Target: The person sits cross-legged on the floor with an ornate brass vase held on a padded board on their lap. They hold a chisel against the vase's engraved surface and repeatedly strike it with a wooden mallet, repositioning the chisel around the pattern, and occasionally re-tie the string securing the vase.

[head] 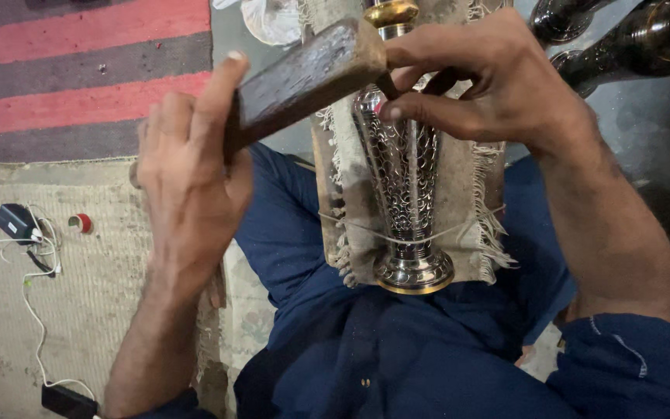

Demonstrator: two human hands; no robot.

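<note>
From the head camera: the left hand [188, 178] at centre left was wrapped tight round a worn wooden block [308, 74], used as a mallet and raised toward the top middle of the frame. The right hand [490, 81] at upper right pinched a thin dark chisel [385, 87], its tip set against the vase [405, 178].

The vase, silver with an engraved scale pattern and a gold-edged foot, lay lengthwise at centre frame on a fringed cloth pad [459, 202], with a string [350, 227] running across its narrow stem.

To do this well, I'd judge, the strikes wanted to be short and square, the chisel kept steady on the line, the vase not left to roll.

Around it: blue trousers [288, 233] under the pad, dark vases [645, 39] at upper right, a red-striped rug [87, 70] at upper left, and a charger with white cable [21, 225] plus a small red tape roll [81, 223] on the mat at left. The block hid part of the vase's neck.
</note>
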